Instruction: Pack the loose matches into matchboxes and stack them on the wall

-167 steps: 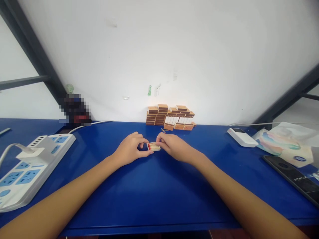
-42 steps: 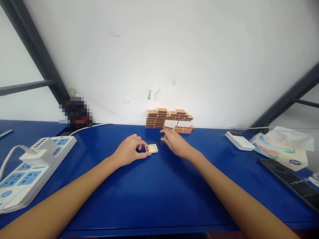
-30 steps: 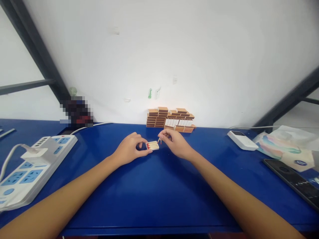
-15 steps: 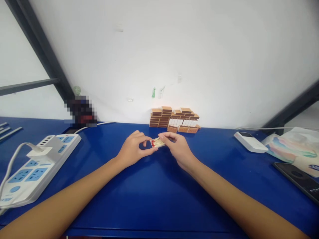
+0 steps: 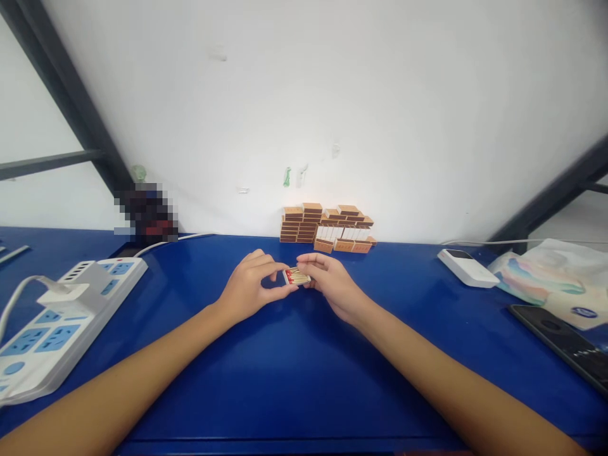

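Observation:
A small open matchbox tray [image 5: 298, 277] full of red-headed matches is held up over the blue table. Its left end is pinched between the thumb and index finger of my left hand [image 5: 249, 282], the other fingers curled behind. The red match heads point toward that hand. My right hand [image 5: 336, 282] closes around the tray's right end, with the thumb over the matches and fingertips partly behind it. Whether it also grips loose matches is hidden. Behind my hands, closed matchboxes [image 5: 301, 225] are stacked against the wall, some lying flat and some standing on end.
A white power strip [image 5: 102, 316] with a plugged-in charger and cable lies on the left of the blue table [image 5: 285, 380]. To the right are a white device [image 5: 468, 268], a plastic packet [image 5: 546, 278] and a dark phone [image 5: 560, 342]. Metal struts slant down at both sides.
The view has shifted slightly to the right. My right hand's thumb and fingers have moved from the tray's upper edge to around its right end. My left hand keeps its pinch.

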